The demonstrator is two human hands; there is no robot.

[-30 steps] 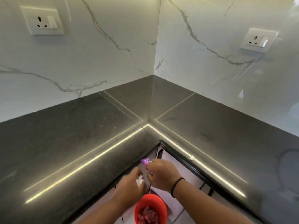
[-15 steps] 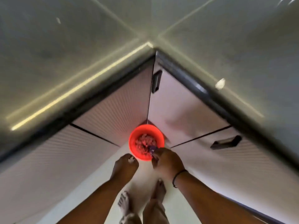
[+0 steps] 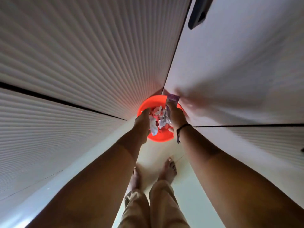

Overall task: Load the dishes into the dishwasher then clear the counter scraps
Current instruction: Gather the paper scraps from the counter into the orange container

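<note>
A red bin (image 3: 162, 139) stands on the floor in the corner where the two cabinet runs meet, with white and pink scraps (image 3: 158, 112) inside it. Both my hands are low over its mouth. My left hand (image 3: 142, 124) holds a crumpled white paper scrap (image 3: 153, 129) at the bin's left rim. My right hand (image 3: 176, 116) grips a purple wrapper (image 3: 172, 97), whose end sticks out past the fingers over the far rim. A dark band circles my right wrist.
Ribbed white cabinet fronts (image 3: 69, 66) fill the left, and smooth white doors (image 3: 238, 71) with a dark handle (image 3: 198, 14) fill the right. My bare feet (image 3: 167, 168) stand on the pale floor just behind the bin.
The view dropped from the dark counter corner down to the floor. Both hands came down with the scraps and now reach into the mouth of the red bin.
</note>
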